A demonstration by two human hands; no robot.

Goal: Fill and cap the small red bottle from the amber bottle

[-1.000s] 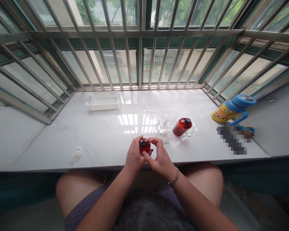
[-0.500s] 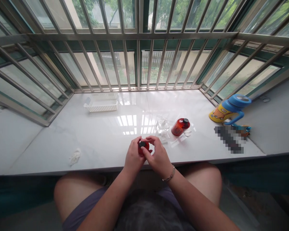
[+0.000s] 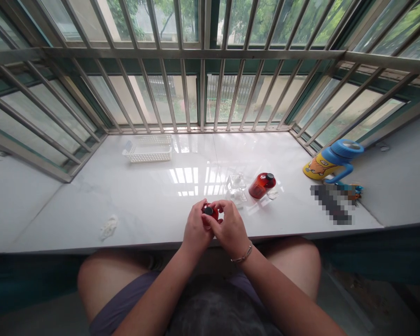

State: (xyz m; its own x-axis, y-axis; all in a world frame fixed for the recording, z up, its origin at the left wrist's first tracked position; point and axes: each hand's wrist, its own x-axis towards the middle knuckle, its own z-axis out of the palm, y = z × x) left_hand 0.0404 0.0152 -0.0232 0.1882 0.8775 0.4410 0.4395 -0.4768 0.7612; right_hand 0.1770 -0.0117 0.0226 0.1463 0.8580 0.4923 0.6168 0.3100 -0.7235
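Head view: your left hand and right hand are together, both clamped on a small red bottle with a black cap, held above the near edge of the white sill. Farther off lies a second red bottle; beyond, a white basket.

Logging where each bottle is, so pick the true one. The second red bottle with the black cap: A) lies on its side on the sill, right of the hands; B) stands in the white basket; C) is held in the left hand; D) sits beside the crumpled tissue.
A: the second red bottle lies tipped on the white sill, untouched, to the right of both hands.
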